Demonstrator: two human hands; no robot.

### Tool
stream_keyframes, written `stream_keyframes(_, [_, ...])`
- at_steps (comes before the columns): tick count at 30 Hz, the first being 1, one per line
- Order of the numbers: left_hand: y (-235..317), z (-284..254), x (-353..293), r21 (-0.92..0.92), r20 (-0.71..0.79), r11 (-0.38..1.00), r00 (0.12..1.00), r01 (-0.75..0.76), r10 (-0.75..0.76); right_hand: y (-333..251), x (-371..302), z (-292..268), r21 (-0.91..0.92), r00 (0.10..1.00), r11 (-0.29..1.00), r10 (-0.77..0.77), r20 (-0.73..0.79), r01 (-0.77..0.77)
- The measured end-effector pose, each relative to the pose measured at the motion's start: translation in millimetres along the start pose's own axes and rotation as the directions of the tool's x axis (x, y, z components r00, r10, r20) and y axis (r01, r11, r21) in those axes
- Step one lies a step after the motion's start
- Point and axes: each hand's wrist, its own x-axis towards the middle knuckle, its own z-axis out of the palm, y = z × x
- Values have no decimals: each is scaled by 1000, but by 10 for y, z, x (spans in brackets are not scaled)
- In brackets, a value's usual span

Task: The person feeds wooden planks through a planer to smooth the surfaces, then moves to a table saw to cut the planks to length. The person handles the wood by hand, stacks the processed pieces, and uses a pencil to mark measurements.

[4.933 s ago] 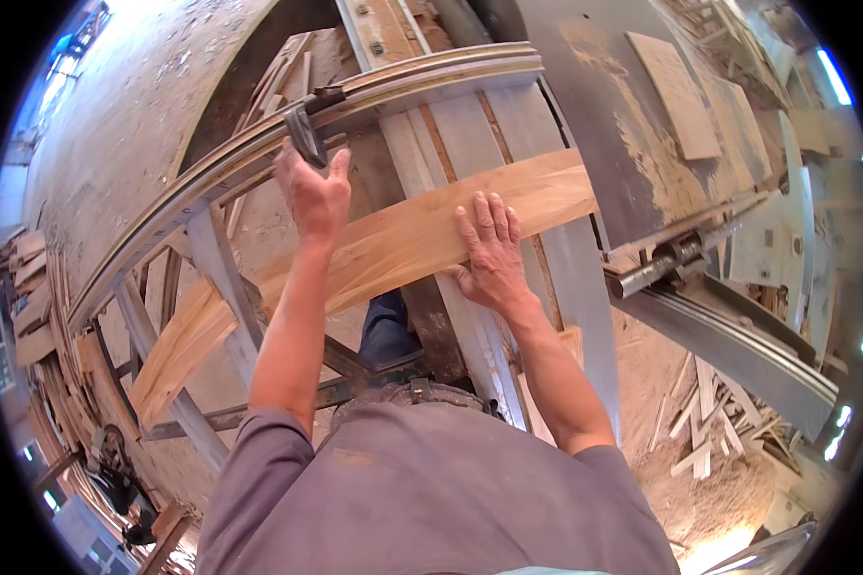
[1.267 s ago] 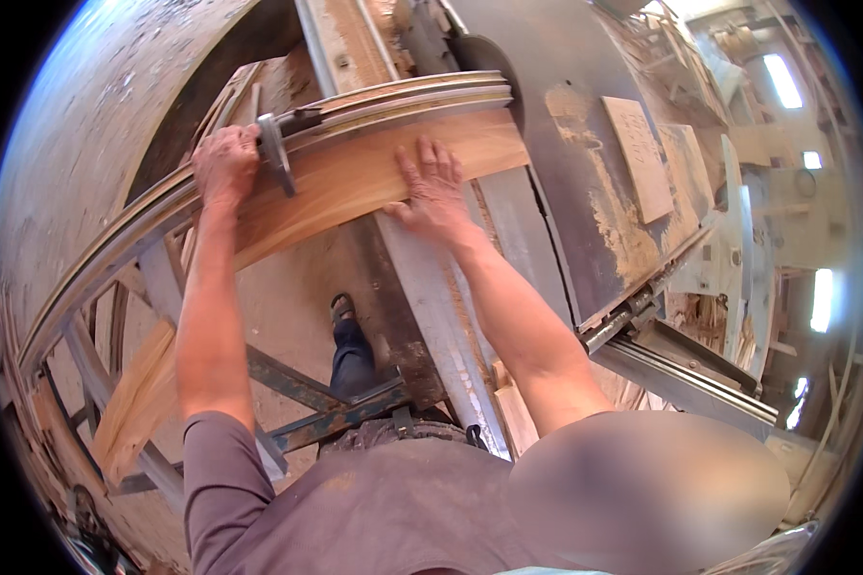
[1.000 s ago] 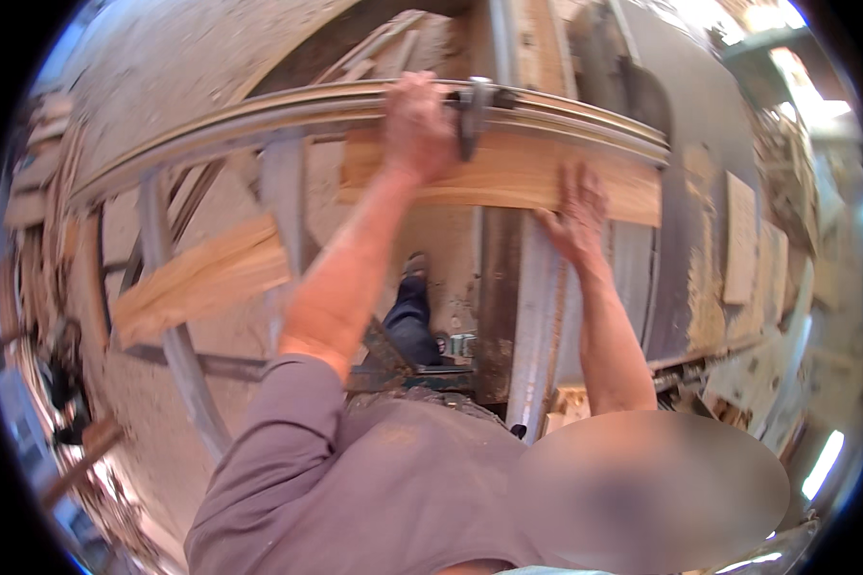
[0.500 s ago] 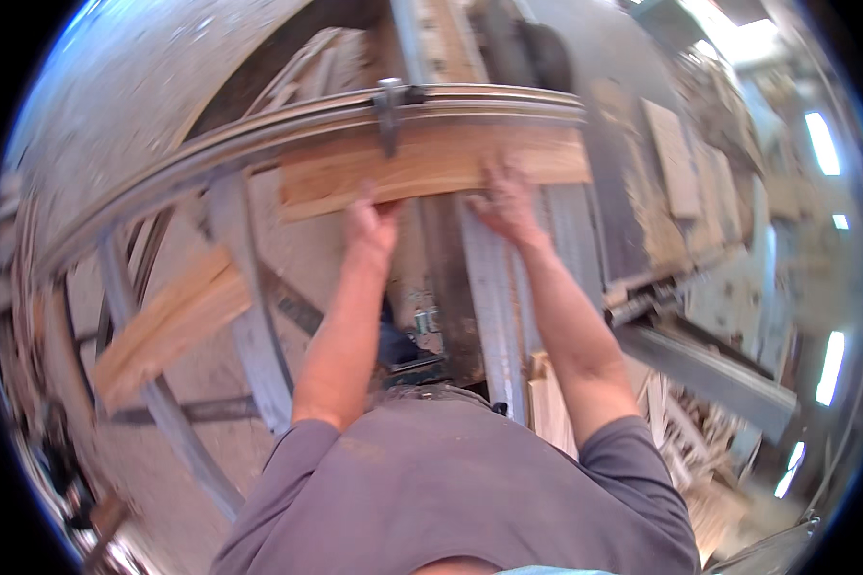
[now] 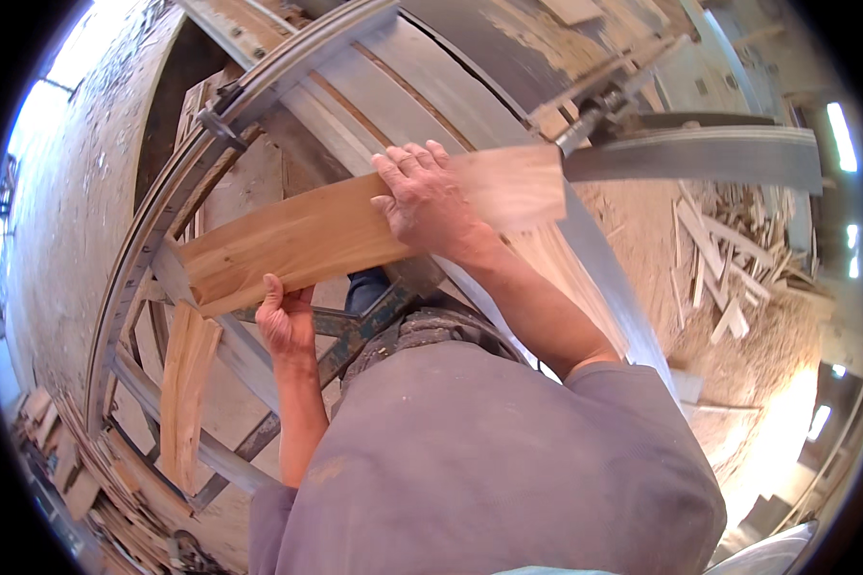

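Observation:
A long wooden board (image 5: 297,235) lies slantwise before me, its right end higher in the view than its left. My left hand (image 5: 288,321) grips the near edge towards the left end, thumb on top and fingers underneath. Across the board, right of its middle, rests my right hand (image 5: 422,196), palm down with the fingers stretched over the far edge. Under my right forearm is a paler piece of wood (image 5: 571,278), partly covered. A shorter board (image 5: 187,393) sits on the metal frame left of my left hand.
A curved-looking metal rail (image 5: 144,244) with a clamp-like stop (image 5: 222,129) runs along the left and far side. Beyond the board is a grey metal machine table (image 5: 403,81). At right a metal beam (image 5: 700,153) juts out above scattered wood offcuts (image 5: 729,259).
The board has come away from the rail and now lies at a slant. My right hand has moved onto its top; my left hand is near its left end. The view has turned.

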Motion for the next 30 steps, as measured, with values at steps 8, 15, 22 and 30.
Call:
stream_keyframes(8, [-494, 26, -290, 376, 207, 894, 918, 245, -339, 165, -1009, -734, 35, 834, 839, 535, 134, -543])
stream_keyframes(15, [-691, 694, -906, 659, 209, 705, 836, 262, -507, 909, -2929, -1124, -221, 657, 643, 753, 13, -733])
stream_keyframes(22, [72, -272, -731, 421, -208, 881, 922, -216, 325, 1326, -3740, -955, -160, 675, 663, 738, -27, -731])
stream_keyframes(30, [1531, -2826, -584, -35, -876, 738, 376, -674, 302, 1734, -3239, -880, -280, 841, 813, 540, 35, -510])
